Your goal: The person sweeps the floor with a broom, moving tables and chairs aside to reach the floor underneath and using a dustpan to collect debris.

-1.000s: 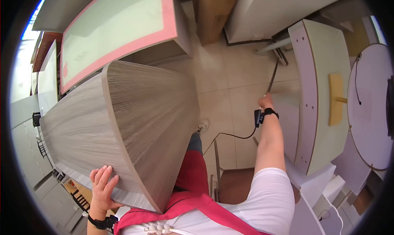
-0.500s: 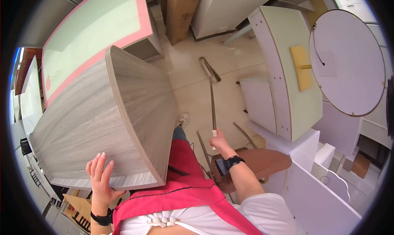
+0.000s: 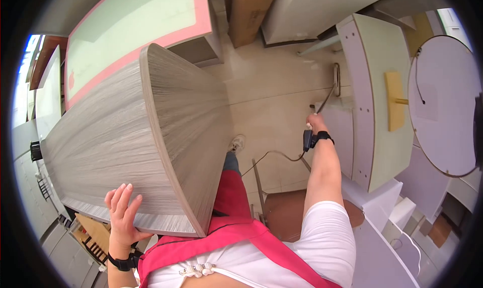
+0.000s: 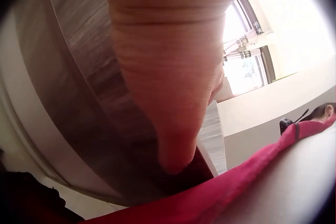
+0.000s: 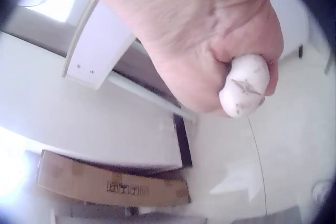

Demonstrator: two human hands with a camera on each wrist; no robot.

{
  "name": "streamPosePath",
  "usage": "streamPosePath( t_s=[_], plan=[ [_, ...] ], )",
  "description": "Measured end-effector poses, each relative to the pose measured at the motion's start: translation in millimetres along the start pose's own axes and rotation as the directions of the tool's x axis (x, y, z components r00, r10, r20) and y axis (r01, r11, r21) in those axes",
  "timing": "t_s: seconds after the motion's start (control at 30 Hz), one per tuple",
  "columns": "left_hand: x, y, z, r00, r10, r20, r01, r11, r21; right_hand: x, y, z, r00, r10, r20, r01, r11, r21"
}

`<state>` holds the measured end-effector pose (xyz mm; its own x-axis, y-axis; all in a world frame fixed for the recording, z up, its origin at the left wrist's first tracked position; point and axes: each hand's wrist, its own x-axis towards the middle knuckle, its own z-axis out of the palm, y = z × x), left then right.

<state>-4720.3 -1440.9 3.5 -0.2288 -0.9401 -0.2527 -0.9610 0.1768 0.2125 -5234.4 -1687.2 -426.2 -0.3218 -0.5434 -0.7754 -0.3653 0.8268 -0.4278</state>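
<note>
My right hand grips the white-ended handle of a long-handled floor mop, arm stretched forward. In the right wrist view the rounded white handle end pokes out of the curled fist. The narrow mop head lies on the floor beside a pale cabinet. At lower left, my left hand rests on a grey wood-grain tabletop, fingers extended over the surface and thumb by the near edge. The left wrist view shows the thumb close to that board.
A brown-seated chair stands below my right arm. Pale cabinets and a round panel line the right side. Beyond are a pink-edged table and a brown carton. A cable runs from the right wrist. Tiled floor lies between.
The right hand first drew the mop back toward the body, then pushed it out again, its head now beside the right-hand cabinet. The left hand stays on the tabletop. The view has swung.
</note>
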Motion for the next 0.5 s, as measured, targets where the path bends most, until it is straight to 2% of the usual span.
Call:
streamPosePath(
  t_s=[0.07,0.13,0.17,0.2,0.3,0.37,0.47,0.5],
  plan=[
    [1.6,0.5,-3.0,1.0,-0.007,-0.007,0.007,1.0,0.019,7.7,-4.6,21.5,0.98,0.059,0.191,-0.055,0.998,-0.027],
    [-0.1,2.7,-0.6,1.0,-0.019,-0.023,0.02,0.999,0.032,-12.5,27.7,84.5,0.992,0.019,0.128,-0.018,1.0,-0.012],
    [-1.8,2.1,0.7,1.0,-0.011,-0.022,0.012,0.999,0.038,-78.9,3.0,98.0,0.991,0.036,0.126,-0.032,0.999,-0.031],
    [-4.2,0.3,1.3,1.0,-0.004,-0.026,0.005,0.999,0.047,-74.6,51.3,134.2,0.993,-0.014,0.12,0.018,0.999,-0.033],
    [-7.9,-3.2,1.6,0.997,0.02,-0.069,-0.017,0.999,0.043,-141.1,134.6,194.1,0.974,-0.22,0.048,0.225,0.965,-0.136],
    [-9.5,-2.8,0.1,0.994,0.033,-0.103,-0.029,0.999,0.043,-255.8,67.1,153.8,0.975,0.004,0.223,0.008,0.999,-0.054],
    [-11.3,0.0,-3.1,0.984,0.057,-0.167,-0.049,0.998,0.05,-296.4,66.5,115.4,0.943,0.154,0.294,-0.179,0.982,0.061],
    [-10.4,1.2,-4.2,0.977,0.067,-0.2,-0.059,0.997,0.047,-296.3,73.7,98.9,0.952,0.128,0.279,-0.128,0.992,-0.02]
  ],
)
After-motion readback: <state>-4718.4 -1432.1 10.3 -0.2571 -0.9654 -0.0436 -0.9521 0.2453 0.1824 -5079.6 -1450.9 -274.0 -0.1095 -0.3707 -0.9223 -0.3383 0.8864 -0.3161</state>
